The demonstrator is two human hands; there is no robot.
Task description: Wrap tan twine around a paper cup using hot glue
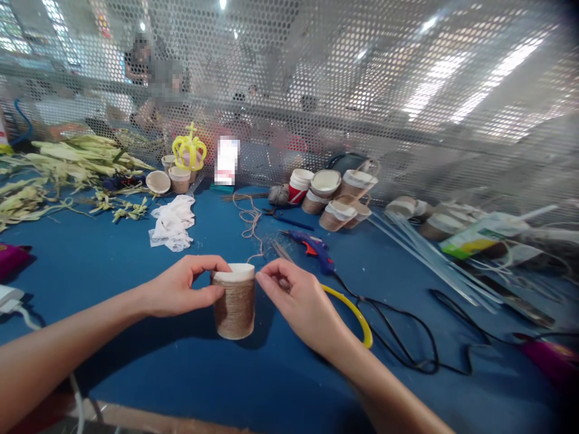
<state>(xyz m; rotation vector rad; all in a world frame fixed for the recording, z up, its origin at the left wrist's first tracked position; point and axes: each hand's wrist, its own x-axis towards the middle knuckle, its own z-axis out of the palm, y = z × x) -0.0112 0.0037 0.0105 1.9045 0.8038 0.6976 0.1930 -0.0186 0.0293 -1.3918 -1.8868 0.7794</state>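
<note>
At the blue table's [181,380] near side, left hand [178,290] and right hand [303,301] flank an upright wrapped cup [235,310].
I see the left pinching its rim, apparently for steadiness — the right's thumb and forefinger meet beside it — whether on twine [251,218], I can't tell.

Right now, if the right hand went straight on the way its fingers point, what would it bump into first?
Most likely the twine-wrapped cup, near its white rim. The right hand points toward that edge from close by, though whether it already touches is hard to tell.
</note>
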